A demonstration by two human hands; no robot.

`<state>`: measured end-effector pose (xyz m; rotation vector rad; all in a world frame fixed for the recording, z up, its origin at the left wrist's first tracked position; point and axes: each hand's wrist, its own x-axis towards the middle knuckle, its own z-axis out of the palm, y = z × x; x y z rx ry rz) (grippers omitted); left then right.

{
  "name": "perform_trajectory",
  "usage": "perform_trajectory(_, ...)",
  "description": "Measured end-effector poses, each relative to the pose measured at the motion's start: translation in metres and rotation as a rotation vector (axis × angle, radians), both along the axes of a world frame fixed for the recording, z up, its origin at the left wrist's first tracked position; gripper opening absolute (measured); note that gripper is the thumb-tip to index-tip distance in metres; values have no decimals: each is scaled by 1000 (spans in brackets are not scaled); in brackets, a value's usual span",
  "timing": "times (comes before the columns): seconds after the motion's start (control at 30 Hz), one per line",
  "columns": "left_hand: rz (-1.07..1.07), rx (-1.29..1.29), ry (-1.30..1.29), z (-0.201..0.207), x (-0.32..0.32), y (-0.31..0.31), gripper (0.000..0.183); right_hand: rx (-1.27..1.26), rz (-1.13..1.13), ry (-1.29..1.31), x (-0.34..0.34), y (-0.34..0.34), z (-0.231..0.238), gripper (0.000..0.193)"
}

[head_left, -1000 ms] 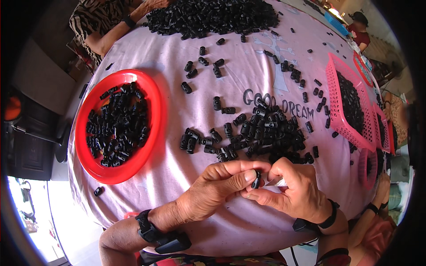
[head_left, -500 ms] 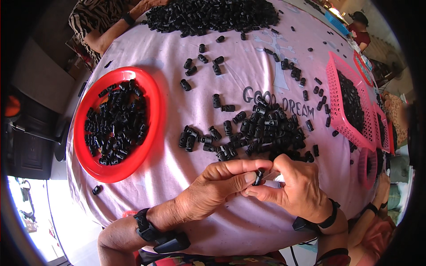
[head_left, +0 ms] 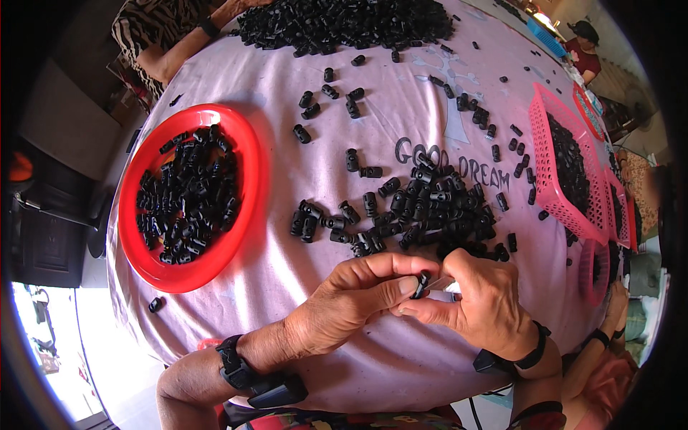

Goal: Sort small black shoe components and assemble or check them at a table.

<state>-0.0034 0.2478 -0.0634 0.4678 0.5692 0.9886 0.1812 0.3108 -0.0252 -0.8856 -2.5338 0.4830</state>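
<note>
A small black plastic cord lock (head_left: pixel 421 285) is pinched between the thumb and forefinger of my left hand (head_left: pixel 347 299). My right hand (head_left: pixel 486 299) is closed on a small thin blade (head_left: pixel 440 284), with something white showing by its grip. The blade reaches to the cord lock, and the fingers of both hands nearly meet there. Just beyond my hands lies a loose heap of black cord locks (head_left: pixel 416 211). To the left, a round red plastic tray (head_left: pixel 252 165) holds many more of the same pieces. My fingers partly hide the blade.
A large pile of black pieces (head_left: pixel 344 27) lies at the far edge of the pink cloth (head_left: pixel 287 172), beside another person's arm (head_left: pixel 172 61). Pink baskets (head_left: pixel 542 158) stand at the right, near another person's hand (head_left: pixel 618 301). Single cord locks lie scattered between.
The scene has shifted very slightly in the picture. My hands keep nearly the same pose, with the cord lock and blade still together.
</note>
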Motion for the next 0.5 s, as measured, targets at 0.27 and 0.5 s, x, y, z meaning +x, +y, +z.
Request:
perform_trajectory(0.27,-11,17,38,0,-1,0,33,23,30,-30,2,2,3,45)
perform_trajectory(0.5,-8,18,53,-1,0,0,33,64,33,-38,1,2,5,44)
